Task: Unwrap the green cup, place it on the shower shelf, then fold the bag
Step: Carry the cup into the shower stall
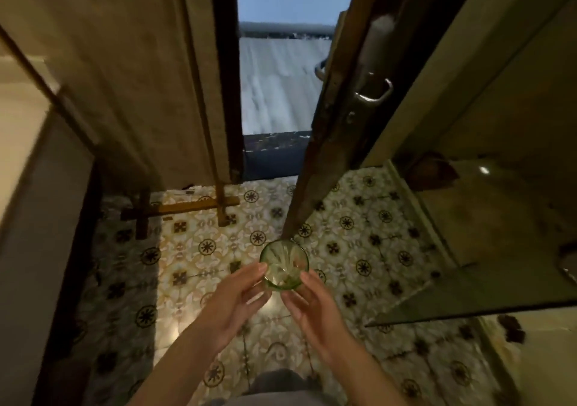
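Note:
A green glass cup [283,263] with a cut star pattern is held upright in front of me, above the patterned floor. My left hand [237,299] grips its left side with the fingertips. On the cup's right side and under its base rests my right hand [315,307]. The cup is bare, with no wrapping on it. No bag is in view. A glass corner shelf [487,287] juts out at the right, a little above and to the right of the cup.
Patterned tiles [352,224] cover the floor. A dark door [340,118] with a metal handle [374,93] stands ajar ahead, showing a roof outside. A board with a wooden frame [150,93] leans at the left. A tiled wall [505,93] rises at the right.

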